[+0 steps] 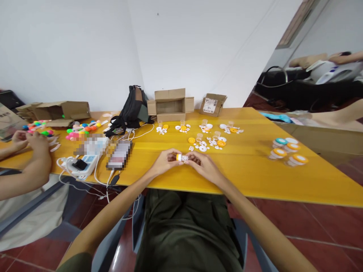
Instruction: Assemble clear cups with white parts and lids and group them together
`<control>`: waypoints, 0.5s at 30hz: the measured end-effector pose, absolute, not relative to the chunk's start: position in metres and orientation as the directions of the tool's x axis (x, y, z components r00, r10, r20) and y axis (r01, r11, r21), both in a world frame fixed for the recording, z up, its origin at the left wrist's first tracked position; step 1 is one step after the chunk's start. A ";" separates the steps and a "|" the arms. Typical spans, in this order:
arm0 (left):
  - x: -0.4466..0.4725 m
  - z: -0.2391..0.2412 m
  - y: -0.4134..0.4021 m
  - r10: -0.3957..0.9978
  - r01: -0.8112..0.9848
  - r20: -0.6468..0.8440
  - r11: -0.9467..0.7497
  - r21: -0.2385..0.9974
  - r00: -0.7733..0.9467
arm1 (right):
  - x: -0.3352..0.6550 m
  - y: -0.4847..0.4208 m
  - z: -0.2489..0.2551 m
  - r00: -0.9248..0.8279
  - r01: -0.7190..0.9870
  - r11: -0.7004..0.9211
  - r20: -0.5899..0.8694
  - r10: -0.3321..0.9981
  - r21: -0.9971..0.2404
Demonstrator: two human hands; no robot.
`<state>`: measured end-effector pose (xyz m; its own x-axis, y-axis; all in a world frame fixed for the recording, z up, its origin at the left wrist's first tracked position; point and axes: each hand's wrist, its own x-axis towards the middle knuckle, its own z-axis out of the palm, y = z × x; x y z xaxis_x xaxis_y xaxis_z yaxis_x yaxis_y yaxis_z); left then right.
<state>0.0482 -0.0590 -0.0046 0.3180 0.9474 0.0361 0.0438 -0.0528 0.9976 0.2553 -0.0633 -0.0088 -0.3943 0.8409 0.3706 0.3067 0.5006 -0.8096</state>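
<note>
A small clear cylinder with an orange-and-white cap (179, 157) lies sideways between my two hands, just above the yellow table (244, 162). My left hand (166, 161) pinches the capped end. At the other end, where dark-and-white patterned bits show through the clear wall, the fingers of my right hand (202, 163) are closed on it. Beyond my hands lie loose parts: orange rings (221, 143), white discs (202, 148), clear cups (199, 136) and small white patterned pieces (211, 141). Their exact kind is too small to tell.
Several capped clear containers (296, 160) stand at the right. Behind are an open cardboard box (170, 109), a smaller box (211, 105) and a black backpack (132, 105). To the left are a power strip (86, 166), cables, a phone (119, 154) and a co-worker's hands (35, 139) with colourful beads.
</note>
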 end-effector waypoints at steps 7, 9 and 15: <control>0.050 0.000 -0.061 0.937 0.014 0.059 -0.068 0.998 0.344 | 0.258 -0.061 -0.013 -0.384 0.300 0.576 0.457 0.802 -0.760; 0.051 0.001 -0.061 0.934 0.010 0.070 -0.079 0.997 0.350 | 0.258 -0.061 -0.012 -0.383 0.301 0.599 0.481 0.789 -0.742; 0.050 0.004 -0.060 0.926 0.028 0.054 -0.069 0.997 0.373 | 0.258 -0.063 -0.008 -0.400 0.301 0.629 0.504 0.765 -0.716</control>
<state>0.0497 -0.0597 0.0039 0.3726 0.9264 0.0537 0.0283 -0.0692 0.9972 0.2581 -0.0634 -0.0084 -0.4000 0.7653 0.5043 0.3010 0.6294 -0.7164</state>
